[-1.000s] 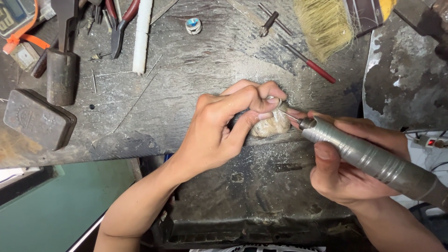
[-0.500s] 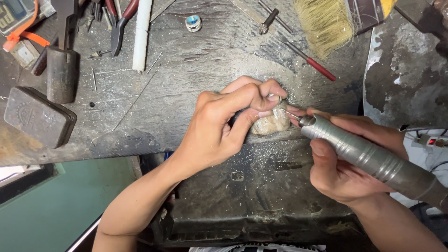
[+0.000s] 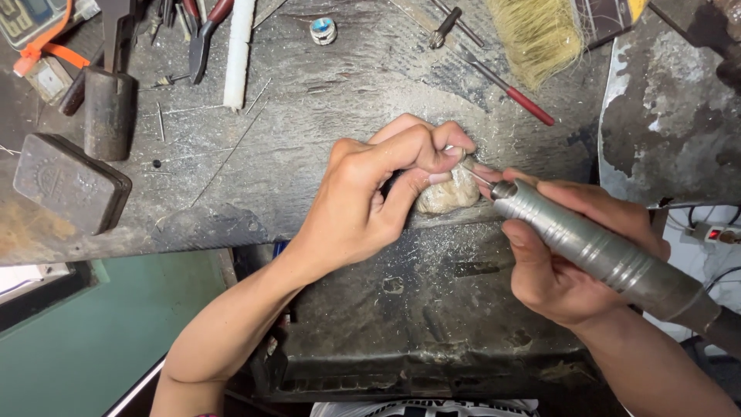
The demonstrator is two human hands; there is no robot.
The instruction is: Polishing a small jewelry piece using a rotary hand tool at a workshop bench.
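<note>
My left hand [image 3: 370, 201] pinches a small metal piece against a pale, worn bench peg [image 3: 446, 194] at the edge of the dusty workbench [image 3: 309, 123]; the piece itself is mostly hidden by my fingertips. My right hand [image 3: 563, 247] grips a grey ribbed rotary handpiece [image 3: 594, 251] like a pen. Its thin bit points left and meets the spot between my left fingertips.
On the bench lie a dark metal block [image 3: 69, 181], a dark cylinder [image 3: 108, 112], pliers [image 3: 202, 35], a white rod [image 3: 239, 50], a small ring [image 3: 323, 29], a red-handled tool [image 3: 509, 89] and a bristle brush [image 3: 540, 35]. A dark catch tray [image 3: 432, 324] sits below my hands.
My hands stay in nearly the same place; the handpiece tip keeps working at the piece with only slight shifts.
</note>
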